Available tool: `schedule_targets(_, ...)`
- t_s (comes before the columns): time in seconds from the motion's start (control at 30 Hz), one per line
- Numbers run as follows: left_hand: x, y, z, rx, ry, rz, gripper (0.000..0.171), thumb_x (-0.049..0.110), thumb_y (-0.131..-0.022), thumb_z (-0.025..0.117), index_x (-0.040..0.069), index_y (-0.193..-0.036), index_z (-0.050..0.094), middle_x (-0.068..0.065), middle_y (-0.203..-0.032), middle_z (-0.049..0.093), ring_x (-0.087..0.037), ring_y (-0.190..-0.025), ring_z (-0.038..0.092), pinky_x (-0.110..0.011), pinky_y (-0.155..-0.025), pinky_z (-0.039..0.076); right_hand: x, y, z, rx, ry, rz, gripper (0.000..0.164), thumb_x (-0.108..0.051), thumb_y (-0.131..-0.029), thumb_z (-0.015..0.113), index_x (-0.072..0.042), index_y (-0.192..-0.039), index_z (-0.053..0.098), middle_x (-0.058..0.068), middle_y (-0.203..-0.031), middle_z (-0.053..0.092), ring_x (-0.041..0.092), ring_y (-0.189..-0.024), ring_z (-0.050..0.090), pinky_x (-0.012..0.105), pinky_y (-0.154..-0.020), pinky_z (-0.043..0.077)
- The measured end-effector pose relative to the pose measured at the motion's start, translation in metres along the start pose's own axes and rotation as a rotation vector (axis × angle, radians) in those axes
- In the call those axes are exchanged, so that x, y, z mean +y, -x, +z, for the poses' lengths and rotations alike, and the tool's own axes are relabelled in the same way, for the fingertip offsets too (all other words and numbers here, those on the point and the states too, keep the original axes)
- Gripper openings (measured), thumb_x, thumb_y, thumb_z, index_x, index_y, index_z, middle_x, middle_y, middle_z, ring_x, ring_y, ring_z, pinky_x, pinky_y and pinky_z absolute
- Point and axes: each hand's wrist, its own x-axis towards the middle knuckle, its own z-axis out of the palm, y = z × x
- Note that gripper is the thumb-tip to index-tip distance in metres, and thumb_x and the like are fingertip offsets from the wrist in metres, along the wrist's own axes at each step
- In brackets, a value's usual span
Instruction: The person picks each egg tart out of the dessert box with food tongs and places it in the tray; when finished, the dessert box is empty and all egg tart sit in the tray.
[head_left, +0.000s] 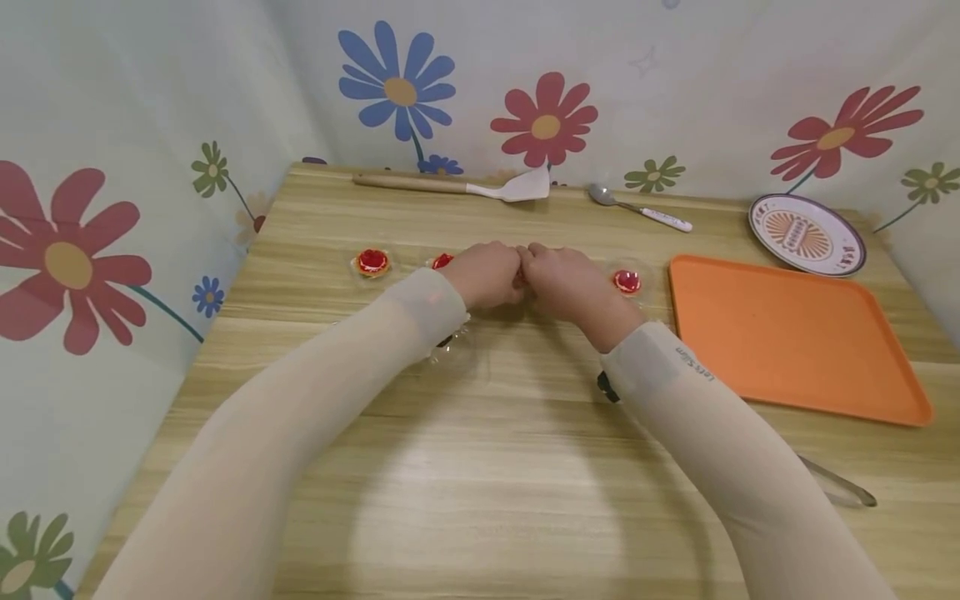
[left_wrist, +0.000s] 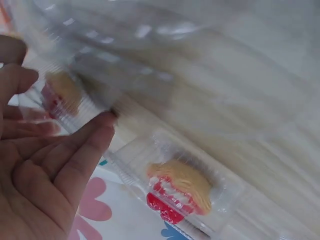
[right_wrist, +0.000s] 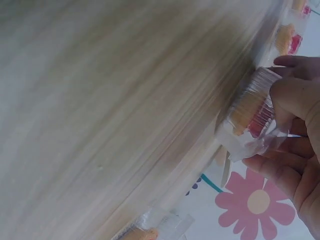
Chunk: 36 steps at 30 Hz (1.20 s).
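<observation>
At the middle of the table, my left hand and right hand meet over a small clear plastic box, mostly hidden in the head view. The right wrist view shows this clear plastic box with a red-topped tart inside, my right thumb and fingers gripping it. In the left wrist view my left fingers are around the same box, a tart showing through its wall. Boxed red-topped tarts stand on either side: one far left, one partly behind my left wrist, one to the right.
A clear box with something dark lies under my left forearm; a black object is by my right sleeve. Around them are an orange tray, plate, spoon, spatula and a metal utensil.
</observation>
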Motion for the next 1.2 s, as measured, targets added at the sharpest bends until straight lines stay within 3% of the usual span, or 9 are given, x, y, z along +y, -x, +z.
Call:
schedule_targets(0.17, -0.002, -0.002, -0.002, -0.022, -0.010, -0.010, 0.021, 0.028, -0.093, 0.063, 0.008, -0.087, 0.065, -0.007, -0.085, 0.061, -0.022, -0.076, 0.051, -0.036, -0.078, 0.047, -0.003, -0.001, -0.001, -0.021, 0.021, 0.016, 0.036, -0.011, -0.094, 0.065, 0.006, -0.125, 0.057, 0.015, -0.104, 0.060, 0.031, -0.088, 0.064, 0.045, -0.083, 0.056)
schedule_targets(0.37, 0.000, 0.002, -0.004, -0.016, -0.071, 0.015, 0.021, 0.027, -0.092, 0.063, 0.010, -0.079, 0.061, -0.005, -0.079, 0.058, -0.022, -0.073, 0.051, -0.037, -0.077, 0.049, -0.002, 0.001, 0.002, 0.016, 0.032, -0.015, 0.027, -0.012, -0.093, 0.067, 0.003, -0.115, 0.062, 0.013, -0.100, 0.061, 0.029, -0.082, 0.063, 0.044, -0.079, 0.057)
schedule_targets(0.6, 0.000, 0.002, 0.000, -0.040, -0.155, 0.015, 0.026, 0.030, -0.095, 0.056, 0.007, -0.090, 0.068, -0.008, -0.091, 0.067, -0.026, -0.080, 0.061, -0.043, -0.080, 0.054, -0.001, 0.000, 0.001, 0.018, 0.026, -0.032, 0.030, -0.013, -0.093, 0.069, 0.000, -0.119, 0.063, 0.012, -0.102, 0.063, 0.030, -0.083, 0.064, 0.046, -0.081, 0.056)
schedule_targets(0.73, 0.000, -0.001, 0.004, -0.022, -0.185, 0.016, 0.025, 0.028, -0.095, 0.058, 0.006, -0.099, 0.069, -0.009, -0.095, 0.069, -0.026, -0.084, 0.064, -0.043, -0.082, 0.055, -0.001, 0.001, 0.001, -0.004, 0.001, -0.016, 0.038, -0.014, -0.090, 0.072, 0.002, -0.123, 0.060, 0.014, -0.108, 0.063, 0.031, -0.087, 0.065, 0.047, -0.083, 0.056)
schedule_targets(0.93, 0.002, -0.001, 0.000, 0.044, -0.127, -0.047, 0.024, 0.028, -0.093, 0.065, 0.008, -0.104, 0.070, -0.007, -0.096, 0.070, -0.026, -0.087, 0.065, -0.043, -0.082, 0.054, 0.005, 0.000, -0.001, -0.012, -0.056, 0.034, 0.060, -0.014, -0.086, 0.072, 0.000, -0.140, 0.049, 0.016, -0.128, 0.060, 0.034, -0.100, 0.064, 0.049, -0.090, 0.053)
schedule_targets(1.2, 0.007, 0.002, -0.007, 0.052, -0.093, -0.074, 0.029, 0.024, -0.092, 0.066, 0.009, -0.117, 0.068, -0.009, -0.104, 0.070, -0.029, -0.091, 0.066, -0.045, -0.082, 0.054, 0.017, 0.001, -0.004, -0.025, -0.154, 0.077, 0.070, -0.017, -0.086, 0.074, -0.004, -0.148, 0.044, 0.017, -0.140, 0.053, 0.034, -0.117, 0.058, 0.048, -0.102, 0.046)
